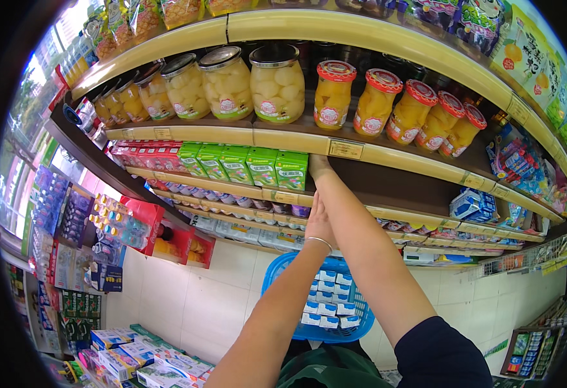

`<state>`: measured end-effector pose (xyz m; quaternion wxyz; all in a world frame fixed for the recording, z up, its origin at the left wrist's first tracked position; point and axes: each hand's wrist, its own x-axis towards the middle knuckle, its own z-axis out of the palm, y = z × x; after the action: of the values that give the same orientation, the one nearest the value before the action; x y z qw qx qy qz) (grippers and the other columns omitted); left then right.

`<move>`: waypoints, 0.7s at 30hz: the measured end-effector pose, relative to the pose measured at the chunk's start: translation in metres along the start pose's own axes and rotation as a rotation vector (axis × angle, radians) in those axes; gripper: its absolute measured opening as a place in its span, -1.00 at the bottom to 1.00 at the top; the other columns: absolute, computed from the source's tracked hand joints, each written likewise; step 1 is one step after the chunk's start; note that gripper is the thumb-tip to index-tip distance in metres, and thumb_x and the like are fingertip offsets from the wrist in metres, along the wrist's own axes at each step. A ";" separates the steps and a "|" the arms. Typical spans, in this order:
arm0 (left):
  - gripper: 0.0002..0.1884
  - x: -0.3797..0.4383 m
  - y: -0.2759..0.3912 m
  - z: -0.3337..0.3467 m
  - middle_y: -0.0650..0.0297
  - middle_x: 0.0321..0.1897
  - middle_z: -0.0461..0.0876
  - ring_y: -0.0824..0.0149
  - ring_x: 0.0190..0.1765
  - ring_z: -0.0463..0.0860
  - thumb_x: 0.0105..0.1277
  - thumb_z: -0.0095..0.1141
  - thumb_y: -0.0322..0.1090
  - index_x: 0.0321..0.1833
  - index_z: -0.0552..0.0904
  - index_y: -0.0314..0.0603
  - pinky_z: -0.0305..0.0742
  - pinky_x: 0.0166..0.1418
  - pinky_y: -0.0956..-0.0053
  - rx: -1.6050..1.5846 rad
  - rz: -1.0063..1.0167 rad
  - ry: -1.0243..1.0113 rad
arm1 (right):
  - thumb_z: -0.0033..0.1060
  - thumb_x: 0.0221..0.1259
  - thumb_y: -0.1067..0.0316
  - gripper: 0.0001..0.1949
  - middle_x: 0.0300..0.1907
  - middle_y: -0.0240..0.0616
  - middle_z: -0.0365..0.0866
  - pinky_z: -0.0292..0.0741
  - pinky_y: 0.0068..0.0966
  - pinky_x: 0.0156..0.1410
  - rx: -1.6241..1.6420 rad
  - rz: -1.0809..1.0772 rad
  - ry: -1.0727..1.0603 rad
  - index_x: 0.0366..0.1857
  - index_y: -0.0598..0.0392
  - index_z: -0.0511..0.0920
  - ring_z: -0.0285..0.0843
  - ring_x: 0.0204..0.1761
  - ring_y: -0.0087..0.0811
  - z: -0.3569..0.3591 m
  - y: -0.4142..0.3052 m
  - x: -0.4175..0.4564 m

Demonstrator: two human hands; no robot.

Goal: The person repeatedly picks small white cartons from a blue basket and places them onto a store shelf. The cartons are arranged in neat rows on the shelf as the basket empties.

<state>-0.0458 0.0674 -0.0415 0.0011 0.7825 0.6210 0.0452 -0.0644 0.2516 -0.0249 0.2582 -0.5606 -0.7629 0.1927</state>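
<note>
My right hand (318,165) reaches into a shelf, just right of a row of green drink cartons (290,170). Its fingers are hidden under the shelf above, so what it touches cannot be seen. Below it, at the front edge of the same shelf (283,196), is my left hand (319,224), with a silver bangle at the wrist. Its fingers point up and are partly covered by my right forearm. On the floor beneath my arms stands a blue plastic basket (283,264) holding several rows of small white-and-blue cartons (328,297).
Glass jars of pale fruit (277,89) and red-lidded jars of yellow fruit (335,97) line the shelf above. Red cartons (152,154) sit left of the green ones; blue-and-white packs (475,206) lie to the right. Bottles (123,225) and stacked boxes (167,363) stand at left.
</note>
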 end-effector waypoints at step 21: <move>0.06 0.000 0.005 -0.014 -0.13 0.61 -0.07 -0.07 0.66 -0.11 0.01 0.21 -0.29 0.57 -0.06 -0.52 -0.24 0.70 0.11 -0.246 -0.089 0.203 | -0.03 0.42 0.13 -0.54 0.40 -0.07 0.43 0.30 -0.16 0.51 -0.286 -0.458 -0.161 0.31 0.11 0.49 0.33 0.43 -0.03 -0.084 0.085 -0.091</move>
<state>-0.0420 0.0654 -0.0269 0.0362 0.7395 0.6420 0.1995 0.0729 0.1903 -0.0242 0.1521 -0.3873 -0.9071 0.0636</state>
